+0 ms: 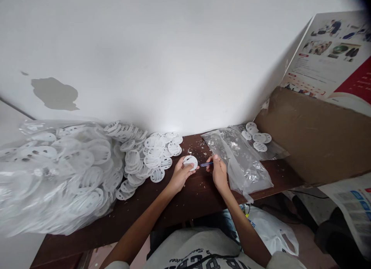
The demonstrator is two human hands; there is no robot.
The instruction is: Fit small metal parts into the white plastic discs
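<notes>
The left hand (180, 173) pinches a white disc (189, 160), probably for steadiness; the right hand (219, 172) grips a blue pen-like tool (206, 164).

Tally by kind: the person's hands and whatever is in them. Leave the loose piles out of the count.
Hands: 2 (left hand, right hand)
White disc, in the left: 1
Blue pen-like tool, in the right: 1
Total: 4

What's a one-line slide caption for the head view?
Left hand holds a white disc, right hand a blue pen-like tool, between piled discs and a plastic bag on a dark table.
</notes>
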